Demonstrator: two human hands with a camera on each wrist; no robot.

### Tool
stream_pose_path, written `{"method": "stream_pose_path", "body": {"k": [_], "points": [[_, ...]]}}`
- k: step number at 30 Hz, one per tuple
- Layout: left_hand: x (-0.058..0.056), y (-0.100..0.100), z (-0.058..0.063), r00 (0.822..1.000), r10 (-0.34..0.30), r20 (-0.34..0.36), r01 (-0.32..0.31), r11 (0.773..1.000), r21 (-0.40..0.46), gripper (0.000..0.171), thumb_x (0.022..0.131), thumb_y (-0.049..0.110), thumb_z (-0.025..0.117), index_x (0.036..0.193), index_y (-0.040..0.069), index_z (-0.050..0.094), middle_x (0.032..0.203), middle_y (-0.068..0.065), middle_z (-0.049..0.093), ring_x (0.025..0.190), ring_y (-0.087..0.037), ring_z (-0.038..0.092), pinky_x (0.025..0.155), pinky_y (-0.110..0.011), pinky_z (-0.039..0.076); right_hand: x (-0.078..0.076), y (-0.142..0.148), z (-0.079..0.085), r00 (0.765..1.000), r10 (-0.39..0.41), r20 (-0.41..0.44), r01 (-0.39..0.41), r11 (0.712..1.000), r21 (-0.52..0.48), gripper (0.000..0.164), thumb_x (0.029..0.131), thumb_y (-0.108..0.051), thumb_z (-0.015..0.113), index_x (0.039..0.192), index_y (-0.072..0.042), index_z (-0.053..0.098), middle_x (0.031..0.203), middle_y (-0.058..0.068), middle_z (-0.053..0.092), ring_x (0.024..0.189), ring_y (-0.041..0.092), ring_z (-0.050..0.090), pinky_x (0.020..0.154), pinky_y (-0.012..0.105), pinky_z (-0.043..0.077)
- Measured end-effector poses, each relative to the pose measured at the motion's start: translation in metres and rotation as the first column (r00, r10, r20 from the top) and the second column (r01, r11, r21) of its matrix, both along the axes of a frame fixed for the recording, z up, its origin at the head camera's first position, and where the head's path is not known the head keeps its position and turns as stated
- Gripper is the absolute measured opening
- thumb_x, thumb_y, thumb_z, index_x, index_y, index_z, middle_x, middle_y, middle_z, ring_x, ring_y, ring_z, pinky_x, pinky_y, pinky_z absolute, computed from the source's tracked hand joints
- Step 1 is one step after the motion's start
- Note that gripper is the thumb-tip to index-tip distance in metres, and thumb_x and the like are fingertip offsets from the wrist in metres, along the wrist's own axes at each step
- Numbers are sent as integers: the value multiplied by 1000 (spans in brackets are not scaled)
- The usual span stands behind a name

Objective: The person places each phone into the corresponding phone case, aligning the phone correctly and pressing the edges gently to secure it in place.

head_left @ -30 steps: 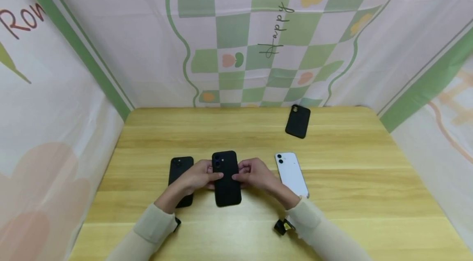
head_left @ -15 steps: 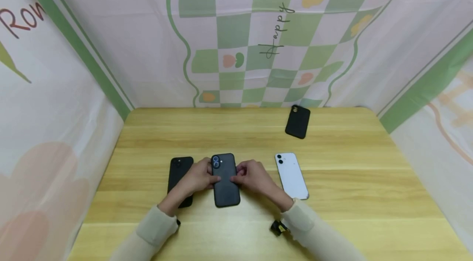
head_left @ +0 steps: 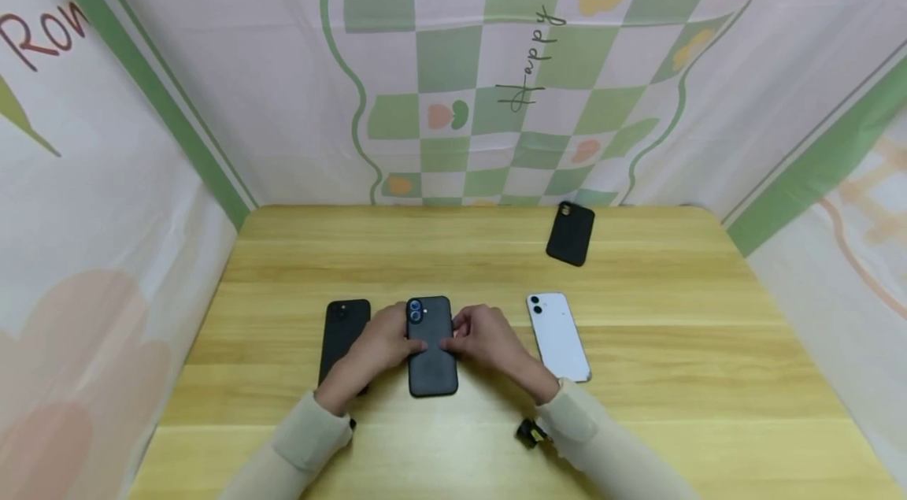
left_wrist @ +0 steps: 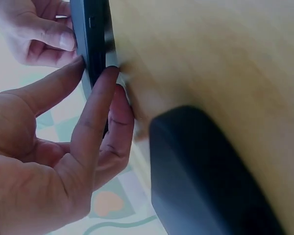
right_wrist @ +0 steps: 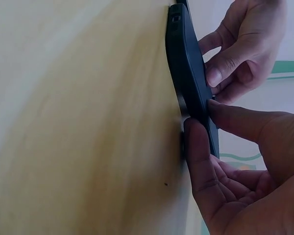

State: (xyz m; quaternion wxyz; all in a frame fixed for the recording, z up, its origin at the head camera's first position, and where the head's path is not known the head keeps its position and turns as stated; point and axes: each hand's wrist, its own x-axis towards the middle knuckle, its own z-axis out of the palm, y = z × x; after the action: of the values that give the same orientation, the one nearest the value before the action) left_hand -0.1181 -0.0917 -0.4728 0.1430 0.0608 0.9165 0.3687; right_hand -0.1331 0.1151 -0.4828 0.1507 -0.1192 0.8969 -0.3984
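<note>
A black smartphone [head_left: 434, 370], back and twin camera lenses facing up, is held between both hands at the middle of the table. My left hand [head_left: 383, 338] pinches its left edge, thumb on the back and fingers underneath. On the opposite edge, my right hand [head_left: 489, 338] pinches it the same way. In the right wrist view, the phone's thick dark rim [right_wrist: 179, 54] has a small cutout, and the phone sits close over the tabletop. Partly covered by my left hand and wrist, a second black phone [head_left: 343, 327] lies on the left.
A white phone [head_left: 560, 338] lies back up to the right of my right hand. Farther back, by the patterned cloth wall [head_left: 453, 59], rests a black phone case [head_left: 570, 236] with a camera opening. Wood-grain tabletop [head_left: 673, 374] extends around them.
The held phone has tilted, its back now looking greyer, and its top end has come slightly nearer. My left wrist has shifted a little to the right. Both hands keep their grip.
</note>
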Motion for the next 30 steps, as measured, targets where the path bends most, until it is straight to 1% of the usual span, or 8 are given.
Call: {"method": "stream_pose_path", "body": {"k": [5, 11, 17, 20, 23, 26, 28, 30], "points": [[0, 1, 2, 1000, -5, 13, 6, 999, -52, 53, 90, 14, 87, 132, -9, 62, 118, -21, 71, 105, -29, 66, 93, -48, 56, 1, -1, 0, 1000, -7, 0, 7, 1000, 5, 22, 82, -15, 92, 92, -4, 75, 67, -5, 66, 59, 8, 57, 55, 22, 45], [1, 1, 4, 999, 14, 39, -10, 995, -102, 58, 91, 18, 86, 135, -9, 60, 119, -22, 71, 105, -31, 67, 92, -49, 57, 2, -1, 1, 1000, -8, -21, 8, 1000, 5, 27, 81, -14, 92, 97, -1, 75, 68, -2, 68, 59, 8, 58, 55, 21, 46], [1, 2, 6, 999, 15, 29, -10, 987, -161, 57, 92, 19, 85, 136, -9, 61, 120, -23, 68, 113, -37, 64, 103, -57, 51, 2, -3, 1, 1000, -12, -28, 13, 1000, 17, 29, 82, -13, 91, 102, 2, 77, 70, -2, 69, 60, 7, 59, 57, 22, 48], [0, 3, 5, 999, 26, 29, -20, 984, -175, 62, 94, 21, 83, 141, -10, 57, 130, -27, 65, 122, -40, 62, 110, -60, 46, 2, -2, 1, 999, -4, -38, 5, 1000, 25, 28, 83, -13, 90, 103, 2, 77, 70, -3, 70, 61, 7, 60, 59, 22, 49], [0, 5, 6, 998, 61, 6, -58, 976, -208, 67, 99, 27, 78, 148, -11, 51, 140, -31, 59, 128, -45, 60, 111, -61, 47, 2, -1, 0, 999, 10, -42, -8, 999, 38, 25, 87, -15, 88, 104, 1, 78, 70, -4, 70, 61, 6, 60, 59, 22, 49], [1, 7, 8, 994, 99, -47, -108, 963, -248, 68, 103, 33, 72, 151, -9, 48, 145, -31, 55, 125, -46, 62, 103, -58, 54, 0, 3, 2, 999, 26, -48, -24, 998, 51, 22, 93, -20, 83, 104, -1, 78, 69, -5, 70, 58, 6, 60, 56, 22, 49], [3, 9, 10, 990, 106, -88, -125, 959, -255, 67, 104, 35, 70, 153, -6, 49, 145, -30, 55, 122, -44, 64, 98, -56, 57, -3, 9, 6, 998, 29, -52, -27, 999, 46, 22, 97, -23, 79, 104, -2, 79, 68, -5, 70, 56, 7, 60, 54, 23, 49], [4, 13, 14, 988, 92, -123, -120, 961, -250, 67, 105, 37, 69, 154, -4, 48, 147, -29, 55, 125, -42, 63, 97, -55, 58, -8, 17, 12, 998, 23, -62, -21, 999, 35, 23, 100, -26, 75, 105, -3, 79, 69, -3, 71, 57, 9, 62, 54, 24, 50]]}}
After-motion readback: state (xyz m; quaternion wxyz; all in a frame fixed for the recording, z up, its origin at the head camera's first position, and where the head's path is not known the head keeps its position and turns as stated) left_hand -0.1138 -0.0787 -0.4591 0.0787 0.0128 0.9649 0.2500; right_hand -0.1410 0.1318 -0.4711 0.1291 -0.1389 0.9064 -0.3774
